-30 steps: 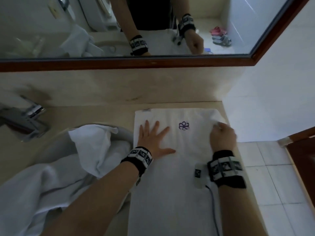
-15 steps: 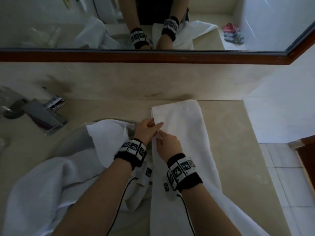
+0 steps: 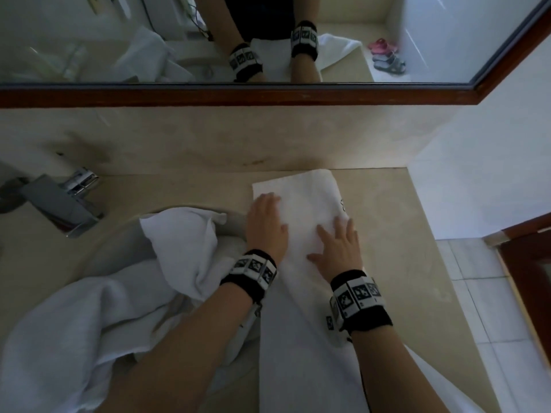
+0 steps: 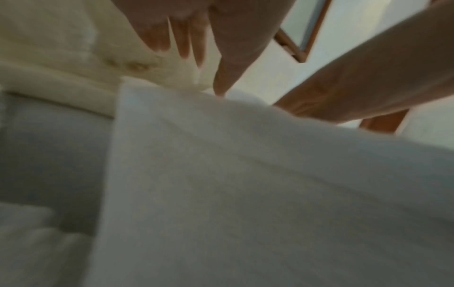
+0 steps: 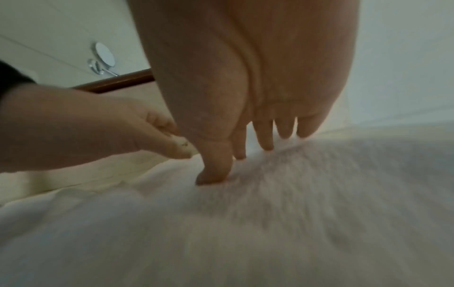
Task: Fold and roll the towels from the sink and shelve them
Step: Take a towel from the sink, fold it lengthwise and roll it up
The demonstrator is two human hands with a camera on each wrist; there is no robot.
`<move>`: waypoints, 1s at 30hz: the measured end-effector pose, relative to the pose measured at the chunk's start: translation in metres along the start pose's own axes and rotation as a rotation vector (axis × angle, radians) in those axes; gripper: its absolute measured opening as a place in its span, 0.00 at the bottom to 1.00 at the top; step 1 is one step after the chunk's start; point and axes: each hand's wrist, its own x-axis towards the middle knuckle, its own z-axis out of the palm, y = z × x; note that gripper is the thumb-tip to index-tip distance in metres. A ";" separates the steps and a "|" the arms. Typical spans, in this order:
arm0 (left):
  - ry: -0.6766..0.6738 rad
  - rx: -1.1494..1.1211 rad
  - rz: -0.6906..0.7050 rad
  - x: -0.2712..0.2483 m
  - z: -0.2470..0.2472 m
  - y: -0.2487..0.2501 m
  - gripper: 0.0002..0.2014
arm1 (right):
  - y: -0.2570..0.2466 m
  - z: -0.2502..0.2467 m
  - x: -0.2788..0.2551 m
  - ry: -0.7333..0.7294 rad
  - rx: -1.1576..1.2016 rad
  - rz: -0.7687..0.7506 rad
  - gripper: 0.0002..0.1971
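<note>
my left hand (image 3: 266,226) and my right hand (image 3: 338,248) both lie flat on the folded towel (image 3: 301,210), fingers straight and relaxed, palms down, side by side but not touching each other. half a second ago they were drawn together near the towel's left edge, pinching at the cloth; now they have spread apart and press it down. a second ago the towel lay wider, with a purple emblem facing up; now it is a narrow strip and only a dark trace of the emblem (image 3: 342,205) peeks out at its right edge, around 1 o'clock from my right hand.

the strip runs from 12 o'clock, close to the back wall, down toward me at 6 o'clock, lying on the beige surface (image 3: 387,234) with its near end hanging off the edge. in the right wrist view my thumb (image 5: 216,170) digs into the pile, and my left hand (image 5: 98,132) shows at 9 o'clock with its fingertips on the cloth. the left wrist view is blurred, though my fingers (image 4: 189,38) point down at the towel (image 4: 245,174).

at 9 o'clock the sink (image 3: 125,242) holds the other towels (image 3: 89,308), crumpled, one corner standing up beside my left wrist. the faucet (image 3: 59,201) sits at 10 o'clock, the mirror (image 3: 268,40) at 12.
</note>
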 end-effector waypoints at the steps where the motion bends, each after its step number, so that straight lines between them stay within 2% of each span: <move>1: -0.099 0.068 0.092 -0.008 0.006 0.008 0.26 | 0.001 0.005 -0.001 -0.034 0.021 -0.039 0.36; 2: -0.201 0.133 0.143 -0.015 0.013 0.014 0.25 | 0.002 0.010 -0.001 -0.070 0.050 -0.061 0.36; 4: -0.367 0.210 0.120 -0.027 0.026 0.023 0.26 | 0.007 0.016 -0.003 -0.115 0.088 -0.067 0.35; 6: -0.419 0.201 0.069 -0.032 0.036 0.027 0.27 | 0.015 0.017 -0.001 -0.130 0.095 -0.069 0.34; 13: -0.478 0.301 0.175 -0.008 0.052 0.055 0.26 | 0.060 -0.005 0.025 -0.203 0.108 0.010 0.38; 17: -0.505 0.295 0.173 0.009 0.062 0.075 0.27 | 0.087 -0.019 0.046 -0.209 0.110 0.074 0.36; 24: -0.471 0.329 0.212 0.014 0.066 0.071 0.27 | 0.088 -0.030 0.060 -0.177 -0.004 0.108 0.35; 27: -0.466 0.337 0.207 0.013 0.067 0.071 0.27 | 0.084 -0.028 0.047 -0.131 -0.049 0.073 0.32; 30: -0.455 0.349 0.188 0.013 0.069 0.072 0.26 | 0.077 -0.022 0.023 -0.120 0.015 -0.071 0.31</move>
